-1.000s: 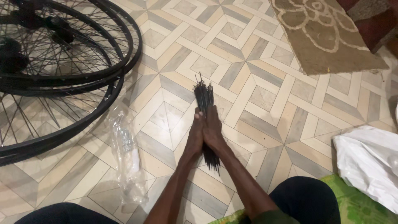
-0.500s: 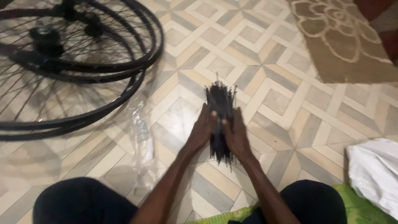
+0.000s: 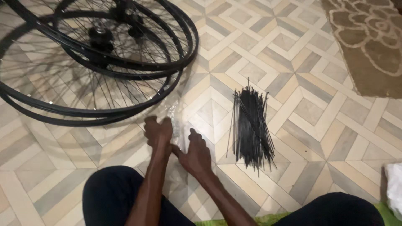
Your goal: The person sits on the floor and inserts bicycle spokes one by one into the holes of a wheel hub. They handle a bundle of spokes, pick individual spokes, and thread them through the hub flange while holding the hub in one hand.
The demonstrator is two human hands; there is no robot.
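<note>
A bundle of spokes (image 3: 251, 127) lies on the floor (image 3: 318, 125), right of both hands (they meet on a plastic bag (image 3: 175, 119)). Stacked wheels (image 3: 94, 58) lie behind-left; a rug (image 3: 368, 46) behind-right.

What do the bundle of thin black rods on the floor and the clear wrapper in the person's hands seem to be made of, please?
The black rods look like thin metal wire with a dark coating: straight, stiff, slightly glinting. The wrapper looks like thin clear plastic film: see-through, crinkled, shiny.
</note>
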